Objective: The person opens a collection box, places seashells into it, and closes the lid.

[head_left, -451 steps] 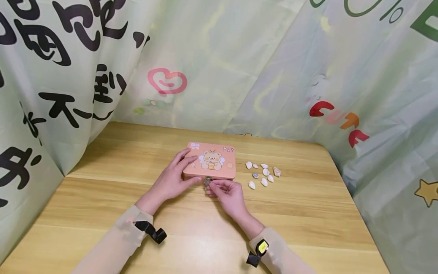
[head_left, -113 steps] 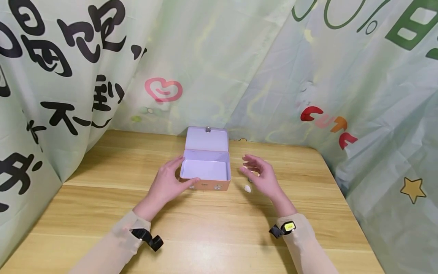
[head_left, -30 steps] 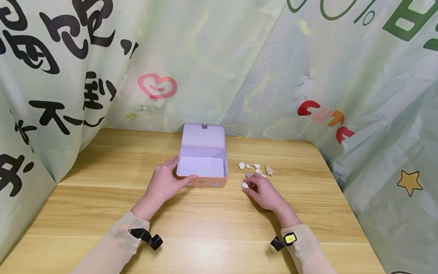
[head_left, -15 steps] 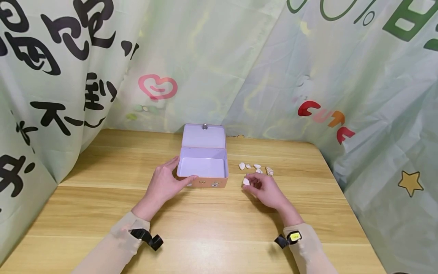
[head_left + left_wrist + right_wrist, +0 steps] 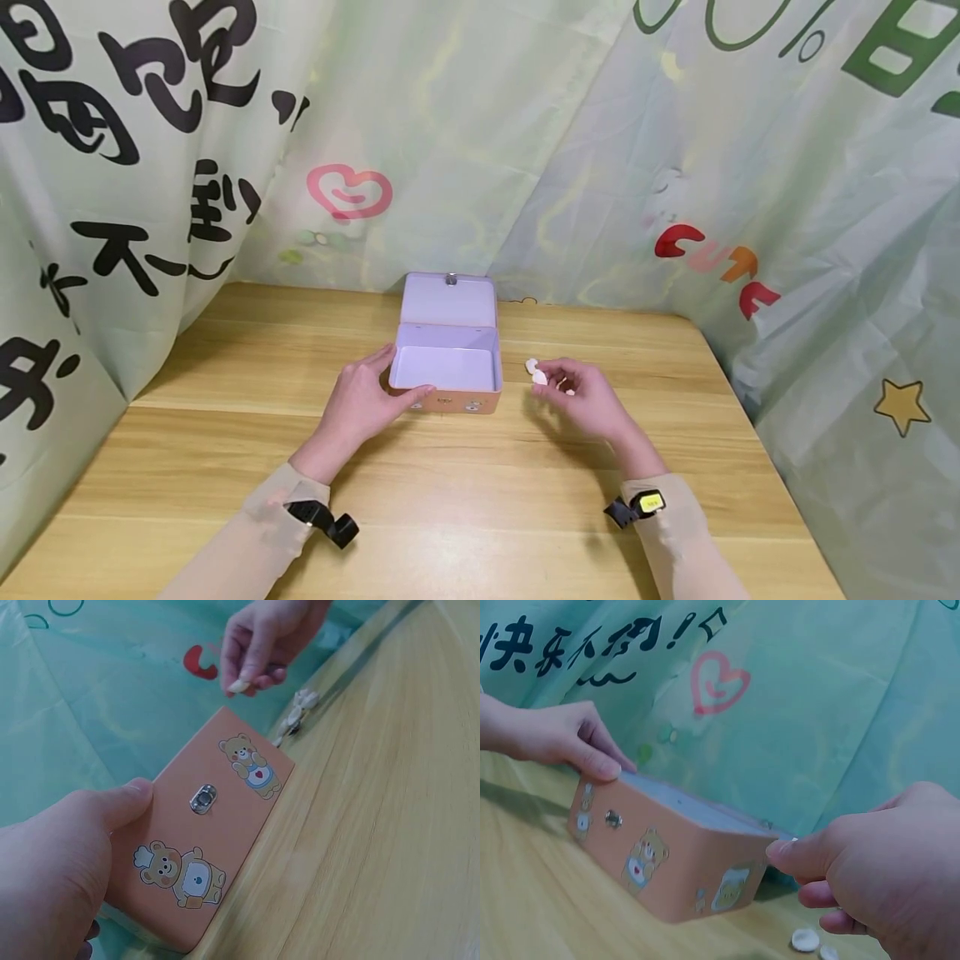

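A pink tin box [image 5: 446, 402] with a lilac inside stands on the table, its lid [image 5: 448, 302] tipped back. My left hand [image 5: 360, 407] grips the box's near left corner, thumb along the front wall and fingers at the left side. Between thumb and fingertips, my right hand [image 5: 588, 402] pinches a small white seashell [image 5: 539, 377], held above the table to the right of the box. The left wrist view shows this shell too, at the fingertips. No shell shows inside the box. Bear pictures and a metal catch [image 5: 203, 799] mark its front.
More seashells [image 5: 805, 940] lie on the wooden table [image 5: 450, 517] right of the box, mostly hidden behind my right hand in the head view. A printed curtain [image 5: 465, 150] hangs along the back and both sides of the table.
The box, closed at first, now stands with its lid back. My right hand has picked up a white seashell and lifted it off the table. My left hand stays on the box.
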`<state>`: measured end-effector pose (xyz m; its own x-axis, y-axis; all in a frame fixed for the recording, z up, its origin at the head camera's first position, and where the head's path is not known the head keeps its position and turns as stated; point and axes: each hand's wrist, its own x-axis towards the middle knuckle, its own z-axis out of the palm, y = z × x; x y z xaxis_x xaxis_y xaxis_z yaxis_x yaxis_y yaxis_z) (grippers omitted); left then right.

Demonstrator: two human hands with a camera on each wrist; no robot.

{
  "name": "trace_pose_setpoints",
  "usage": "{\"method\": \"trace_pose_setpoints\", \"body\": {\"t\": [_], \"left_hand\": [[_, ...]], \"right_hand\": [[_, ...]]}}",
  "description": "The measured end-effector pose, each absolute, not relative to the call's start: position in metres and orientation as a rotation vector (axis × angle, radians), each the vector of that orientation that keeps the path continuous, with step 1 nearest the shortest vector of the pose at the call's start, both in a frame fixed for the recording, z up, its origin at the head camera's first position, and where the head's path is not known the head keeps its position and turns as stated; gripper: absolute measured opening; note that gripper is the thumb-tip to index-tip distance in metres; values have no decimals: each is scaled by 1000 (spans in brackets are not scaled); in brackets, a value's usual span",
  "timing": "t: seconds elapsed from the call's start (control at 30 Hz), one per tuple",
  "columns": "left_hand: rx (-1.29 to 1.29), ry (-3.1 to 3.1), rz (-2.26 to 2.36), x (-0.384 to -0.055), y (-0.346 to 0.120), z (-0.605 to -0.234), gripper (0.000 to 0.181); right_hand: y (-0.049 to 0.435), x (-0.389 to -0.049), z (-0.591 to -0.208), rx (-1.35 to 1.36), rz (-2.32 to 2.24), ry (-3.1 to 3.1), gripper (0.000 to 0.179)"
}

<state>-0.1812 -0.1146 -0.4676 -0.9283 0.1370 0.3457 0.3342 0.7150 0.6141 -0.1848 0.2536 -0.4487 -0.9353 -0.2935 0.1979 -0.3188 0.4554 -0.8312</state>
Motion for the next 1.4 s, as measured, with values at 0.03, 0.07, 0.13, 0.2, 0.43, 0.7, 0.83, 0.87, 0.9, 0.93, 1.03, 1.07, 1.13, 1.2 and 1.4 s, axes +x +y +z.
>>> {"method": "trace_pose_setpoints", "body": {"t": [0.03, 0.07, 0.13, 0.2, 0.43, 0.7, 0.83, 0.87, 0.9, 0.93, 1.03, 1.07, 1.13, 1.2, 1.4], "left_hand": [[-376, -2647, -1020, -181, -115, -468, 102], [-377, -2649, -1017, -182, -115, -468, 102], [-378, -2650, -1012, -182, -115, -467, 102], [-376, -2652, -1010, -182, -115, -467, 102], [-388, -2638, -1021, -182, -116, -468, 101], [-400, -2620, -1026, -183, -116, -469, 99], [-401, -2620, -1025, -184, -116, -469, 97], [-398, -2622, -1024, -184, -116, -469, 97], [-397, -2622, -1025, -184, -116, -469, 96], [-396, -2620, -1023, -184, -117, -469, 95], [-402, -2613, -1017, -185, -117, -469, 93], [-403, -2610, -1018, -185, -117, -469, 92], [-406, -2607, -1017, -185, -116, -469, 91], [-403, -2608, -1020, -185, -116, -468, 90], [-395, -2620, -1019, -185, -117, -468, 92]], "right_hand": [[252, -186, -446, 566, 1528, -2650, 26], [251, -187, -444, 574, 1524, -2643, 26], [247, -189, -439, 583, 1526, -2637, 26], [244, -192, -434, 588, 1528, -2641, 26], [227, -198, -419, 614, 1573, -2650, 28], [202, -212, -410, 700, 1570, -2632, 24], [190, -220, -408, 767, 1578, -2641, 27], [187, -221, -407, 781, 1581, -2646, 28], [183, -223, -407, 801, 1572, -2650, 28], [180, -225, -407, 819, 1564, -2655, 28], [169, -231, -407, 853, 1534, -2677, 28], [166, -232, -408, 862, 1520, -2685, 28], [160, -236, -409, 879, 1492, -2701, 27], [155, -239, -410, 890, 1474, -2714, 26], [141, -251, -414, 946, 1442, -2746, 27]]}}
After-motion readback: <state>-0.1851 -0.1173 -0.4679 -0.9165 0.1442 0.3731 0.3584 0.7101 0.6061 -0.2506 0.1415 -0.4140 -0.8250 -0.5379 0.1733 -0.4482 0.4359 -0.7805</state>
